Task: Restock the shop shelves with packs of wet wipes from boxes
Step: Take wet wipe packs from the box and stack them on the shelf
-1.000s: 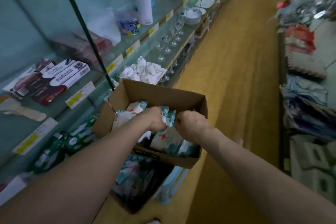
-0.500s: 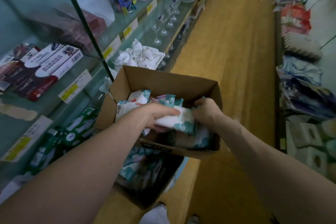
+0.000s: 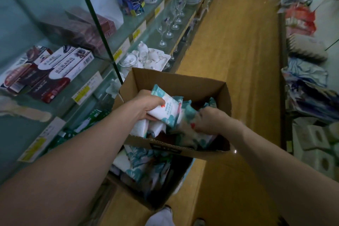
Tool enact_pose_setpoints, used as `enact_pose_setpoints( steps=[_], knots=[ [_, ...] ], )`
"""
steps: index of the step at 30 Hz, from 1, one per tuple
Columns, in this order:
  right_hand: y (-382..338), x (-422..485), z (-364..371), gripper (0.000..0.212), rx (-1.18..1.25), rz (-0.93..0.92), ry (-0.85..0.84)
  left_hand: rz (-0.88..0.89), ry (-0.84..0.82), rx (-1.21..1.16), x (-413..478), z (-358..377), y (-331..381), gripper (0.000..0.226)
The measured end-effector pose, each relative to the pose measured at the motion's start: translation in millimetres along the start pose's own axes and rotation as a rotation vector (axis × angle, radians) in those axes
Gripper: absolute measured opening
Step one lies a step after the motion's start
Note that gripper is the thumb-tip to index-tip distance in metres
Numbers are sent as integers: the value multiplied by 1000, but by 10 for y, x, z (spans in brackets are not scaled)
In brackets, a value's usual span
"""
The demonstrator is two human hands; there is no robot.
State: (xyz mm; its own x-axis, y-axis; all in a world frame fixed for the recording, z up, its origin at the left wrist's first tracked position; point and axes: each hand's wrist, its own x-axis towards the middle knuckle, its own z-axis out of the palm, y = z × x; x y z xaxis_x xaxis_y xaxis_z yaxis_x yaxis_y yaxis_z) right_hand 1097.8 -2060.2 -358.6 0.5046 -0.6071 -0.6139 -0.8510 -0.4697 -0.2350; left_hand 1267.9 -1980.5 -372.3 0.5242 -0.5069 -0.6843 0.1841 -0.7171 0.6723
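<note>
Wet wipes pack (image 3: 167, 110) gripped by left hand (image 3: 146, 104), fingers curled round it; second pack (image 3: 203, 138) clutched by right hand (image 3: 208, 121) inside cardboard box (image 3: 176, 82).

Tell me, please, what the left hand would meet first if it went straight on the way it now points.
Probably the teal packs standing ahead in the cardboard box; the pack that the left hand grips would touch first. Depth is unclear.

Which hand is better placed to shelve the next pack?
Left, probably. The left hand grips a pack raised in the box, and the shelves are on its side. The right hand is down among other packs, farther from the shelves.
</note>
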Motion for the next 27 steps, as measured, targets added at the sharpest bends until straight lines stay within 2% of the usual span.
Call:
enact_pose_setpoints(
  steps=[3, 6, 8, 11, 13, 15, 18, 20, 23, 27],
  knots=[
    [10, -34, -147, 24, 487, 92, -98, 34, 48, -48, 13, -44, 31, 41],
    [75, -78, -226, 32, 679, 65, -108, 118, 103, -36, 14, -92, 97, 70],
    [101, -76, -265, 35, 798, 29, -22, 196, 136, 55, -18, -133, 156, 80],
    [96, -74, -339, 33, 950, 5, 130, 298, 115, 200, -52, -148, 223, 50],
    [54, -93, -369, 29, 1057, -1, 142, 283, 43, 201, -91, -112, 264, 28],
    [-1, -112, -386, 26, 1134, -7, 151, 243, -51, 141, -163, -58, 329, 18],
    [-24, -151, -440, 27, 1186, -6, 170, 137, -180, -19, -194, -15, 409, 32],
    [-7, -211, -481, 32, 1230, 20, 168, 110, -282, 2, -176, -2, 443, 47],
    [29, -316, -510, 48, 1385, 46, 209, 145, -370, 62, -198, 74, 498, 39],
    [99, -497, -526, 33, 1526, 66, 216, 215, -369, -7, -301, 234, 609, 34]
  ],
)
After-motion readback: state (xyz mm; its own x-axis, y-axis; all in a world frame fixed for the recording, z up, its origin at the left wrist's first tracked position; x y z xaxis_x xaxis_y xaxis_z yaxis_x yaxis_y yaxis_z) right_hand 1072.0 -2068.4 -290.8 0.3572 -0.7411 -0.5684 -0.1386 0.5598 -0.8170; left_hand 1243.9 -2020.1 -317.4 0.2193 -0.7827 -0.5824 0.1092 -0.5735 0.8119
